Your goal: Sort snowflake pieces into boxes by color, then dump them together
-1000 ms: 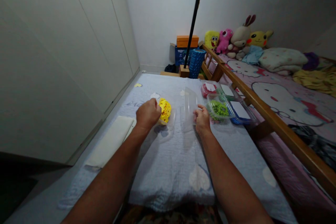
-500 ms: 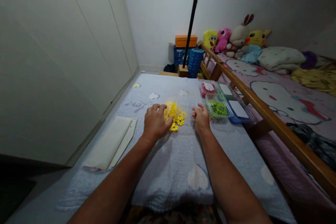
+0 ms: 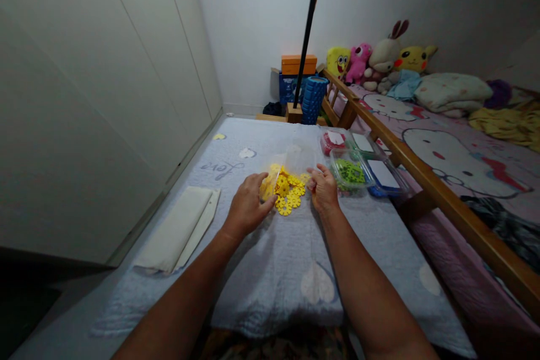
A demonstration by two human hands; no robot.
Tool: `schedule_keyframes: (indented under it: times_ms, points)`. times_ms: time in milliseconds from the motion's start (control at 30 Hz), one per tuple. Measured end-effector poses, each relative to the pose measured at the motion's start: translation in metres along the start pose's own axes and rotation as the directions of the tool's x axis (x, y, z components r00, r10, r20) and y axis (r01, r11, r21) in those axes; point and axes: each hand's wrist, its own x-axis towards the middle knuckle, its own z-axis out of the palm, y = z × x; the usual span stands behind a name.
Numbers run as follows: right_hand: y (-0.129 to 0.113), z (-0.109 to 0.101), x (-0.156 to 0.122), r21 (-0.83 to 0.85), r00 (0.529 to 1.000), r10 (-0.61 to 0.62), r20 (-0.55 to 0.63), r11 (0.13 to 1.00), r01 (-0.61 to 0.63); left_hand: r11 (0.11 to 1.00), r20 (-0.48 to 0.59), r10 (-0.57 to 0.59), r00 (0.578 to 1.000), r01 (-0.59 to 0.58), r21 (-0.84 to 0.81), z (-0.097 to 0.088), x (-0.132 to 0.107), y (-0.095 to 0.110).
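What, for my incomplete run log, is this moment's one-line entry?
left hand: beside yellow pieces | right hand: at clear container | yellow pieces: heaped on blanket

In front of you, a pale blue quilt (image 3: 278, 270) with heart prints carries everything. Between your left hand (image 3: 247, 209) and your right hand (image 3: 324, 191), a heap of yellow flower-shaped pieces (image 3: 289, 192) lies loose on it, close to the fingers of both. Just right of your right hand stands a clear box of green pieces (image 3: 350, 173), with a red box (image 3: 333, 142) and a blue box (image 3: 386, 178) near that one. Well left of your left hand lies a folded white sheet (image 3: 177, 232).
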Motion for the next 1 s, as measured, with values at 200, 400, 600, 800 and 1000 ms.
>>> schedule_keyframes:
  times_ms: [200, 400, 600, 800, 1000]
  points:
    - [-0.003, 0.000, 0.001, 0.082, 1.000, 0.028, -0.015, 0.996, -0.026, 0.981, -0.003, 0.088, 0.996, -0.086, 0.174, 0.011, -0.002, 0.015]
    - [-0.006, -0.001, 0.003, 0.116, 0.998, 0.046, -0.046, 0.992, -0.041, 0.945, 0.040, 0.164, 0.986, -0.169, 0.281, 0.014, 0.004, 0.023]
    - [-0.003, -0.003, 0.005, 0.114, 0.999, 0.028, -0.035, 0.993, -0.023, 0.952, -0.034, 0.164, 0.986, -0.149, 0.269, 0.012, 0.011, 0.012]
    - [0.001, -0.003, 0.006, 0.086, 1.000, 0.003, -0.010, 0.996, -0.002, 0.993, -0.203, 0.070, 0.977, -0.048, 0.111, 0.003, 0.015, -0.004]
    - [0.001, -0.003, 0.004, 0.081, 1.000, 0.029, 0.003, 0.996, -0.029, 0.965, -0.360, -0.155, 0.920, 0.064, -0.254, -0.003, 0.016, -0.014]
